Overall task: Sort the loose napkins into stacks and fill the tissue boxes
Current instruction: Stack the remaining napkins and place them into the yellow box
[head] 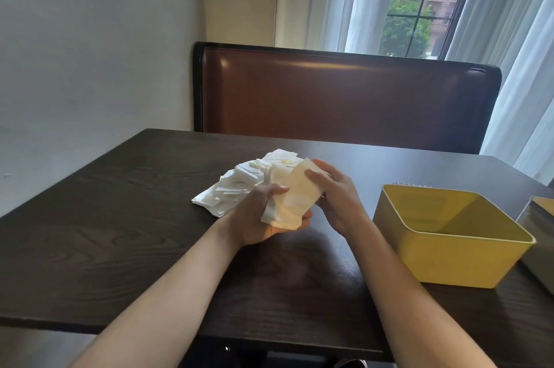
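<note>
A small stack of white napkins (pixel 292 200) is held above the dark wooden table (pixel 120 232). My left hand (pixel 263 217) cups the stack from below, thumb across its left side. My right hand (pixel 335 194) grips the stack's right edge, fingers curled over the top corner. Behind them a loose heap of white napkins (pixel 236 188) lies spread on the table. An open yellow tissue box (pixel 449 262) stands to the right, nothing visible inside it. A second box (pixel 539 226) is cut off by the right edge.
A brown leather bench back (pixel 344 98) stands behind the table. A wall is on the left, a curtained window on the right. The table's near edge runs along the bottom of the view.
</note>
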Action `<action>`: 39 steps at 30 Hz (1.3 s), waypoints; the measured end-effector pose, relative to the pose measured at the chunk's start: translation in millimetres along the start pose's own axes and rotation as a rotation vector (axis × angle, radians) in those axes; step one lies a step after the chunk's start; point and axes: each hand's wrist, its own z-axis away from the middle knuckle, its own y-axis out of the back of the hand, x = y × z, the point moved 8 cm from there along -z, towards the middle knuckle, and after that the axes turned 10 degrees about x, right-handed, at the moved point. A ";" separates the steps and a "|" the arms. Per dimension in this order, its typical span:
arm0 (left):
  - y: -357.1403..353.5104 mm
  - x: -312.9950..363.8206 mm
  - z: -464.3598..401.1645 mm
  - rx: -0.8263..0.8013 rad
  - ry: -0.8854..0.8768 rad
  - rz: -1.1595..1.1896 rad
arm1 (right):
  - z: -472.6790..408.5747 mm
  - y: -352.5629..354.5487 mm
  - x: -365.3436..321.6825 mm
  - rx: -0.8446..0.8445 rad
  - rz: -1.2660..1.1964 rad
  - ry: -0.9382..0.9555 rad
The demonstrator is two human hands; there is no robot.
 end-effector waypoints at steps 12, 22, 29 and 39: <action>-1.4 -0.4 1.0 -0.044 -0.004 0.000 | 16.2 -11.4 -22.0 -0.083 0.100 0.184; 3.5 4.3 1.0 -0.019 -0.018 0.037 | 7.2 -1.4 -20.0 0.101 0.233 0.264; 40.6 40.4 -2.0 0.269 -0.231 0.311 | -6.3 -4.0 7.1 0.105 0.527 0.226; 64.9 34.6 -2.1 0.478 -0.164 0.179 | -12.9 -9.1 24.8 0.101 0.794 0.207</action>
